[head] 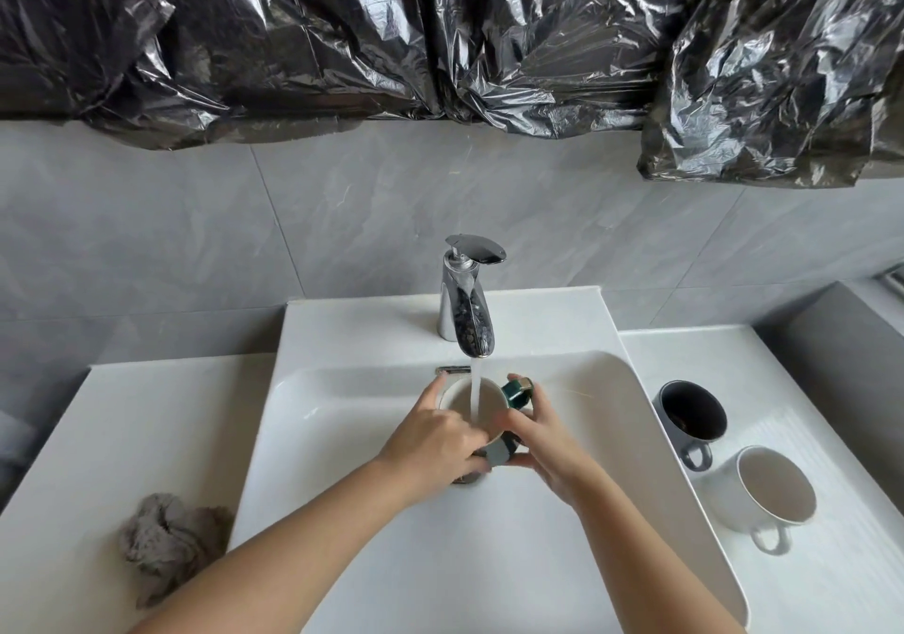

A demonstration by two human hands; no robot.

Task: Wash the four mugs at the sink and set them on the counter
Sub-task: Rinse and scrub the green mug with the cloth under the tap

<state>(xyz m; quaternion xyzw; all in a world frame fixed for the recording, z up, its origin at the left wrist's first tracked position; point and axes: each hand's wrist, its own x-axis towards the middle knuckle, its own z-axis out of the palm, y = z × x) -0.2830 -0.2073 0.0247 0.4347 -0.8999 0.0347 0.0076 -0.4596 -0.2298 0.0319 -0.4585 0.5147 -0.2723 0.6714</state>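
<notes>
- We see the mug (491,398) held upright over the sink (611,413), right under the tap (469,301), with water (473,384) running straight into its pale inside.
- The left hand (435,442) grips the mug's left side. One of its fingers (440,386) lies along the rim, and the rest curl round the near wall.
- The right hand (543,442) closes on the mug's right side. Its fingers (538,401) wrap behind, just beside the green handle (517,389), which sticks out at the far right, and one finger crosses the near rim.
- So the mug sits between both sets of fingers, and both are holding it snugly.
- A grey piece (496,455) shows between the hands below the rim; we cannot tell what it is.
- On the tabletop (122,438) to the right of the sink, a dark mug (692,411) and a white mug (773,484) stand near each other with their handles toward us.
- A crumpled grey cloth (166,540) lies on the left of the tabletop.
- Black plastic (440,36) hangs above the tiled wall.
</notes>
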